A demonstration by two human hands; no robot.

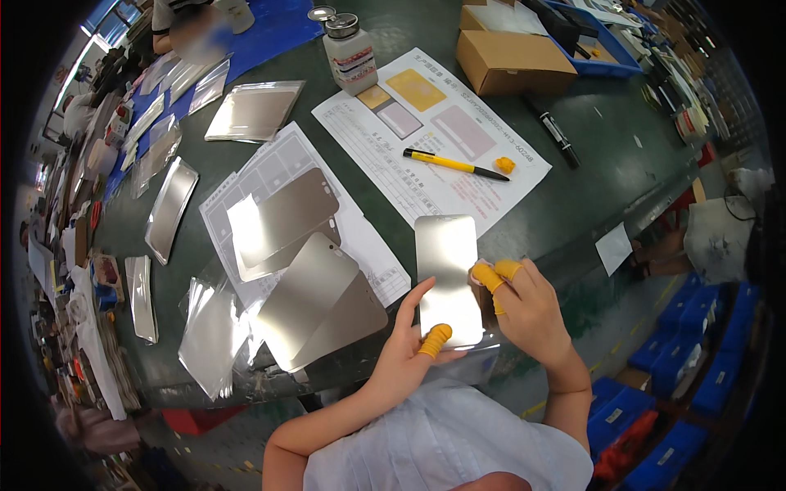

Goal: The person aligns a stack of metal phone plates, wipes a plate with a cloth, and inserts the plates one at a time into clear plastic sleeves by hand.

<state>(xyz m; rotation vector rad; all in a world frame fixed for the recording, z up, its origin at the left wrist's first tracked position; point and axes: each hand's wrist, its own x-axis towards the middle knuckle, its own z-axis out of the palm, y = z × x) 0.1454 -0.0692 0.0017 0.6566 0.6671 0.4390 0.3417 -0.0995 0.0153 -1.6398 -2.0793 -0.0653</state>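
A shiny silver phone-shaped plate (pixel 447 262) lies upright in front of me at the table's near edge. My left hand (pixel 401 362) grips its lower left side, the thumb in a yellow finger cot (pixel 435 340) pressed on its face and the index finger along its edge. Against the plate's right edge, my right hand (pixel 532 315) is closed, with yellow finger cots on several fingers. A small pale bit shows at those fingertips; what it is I cannot make out. To the left, more silver plates (pixel 307 299) overlap on a printed sheet (pixel 372 262).
Clear-wrapped plates (pixel 254 110) and clear film (pixel 209 335) lie leftward. Ahead are a pump bottle (pixel 350 57), a printed form (pixel 352 123), a yellow pen (pixel 450 163) and a black marker (pixel 559 139). Farther stand a cardboard box (pixel 516 61) and a blue tray (pixel 622 65). Another person sits across.
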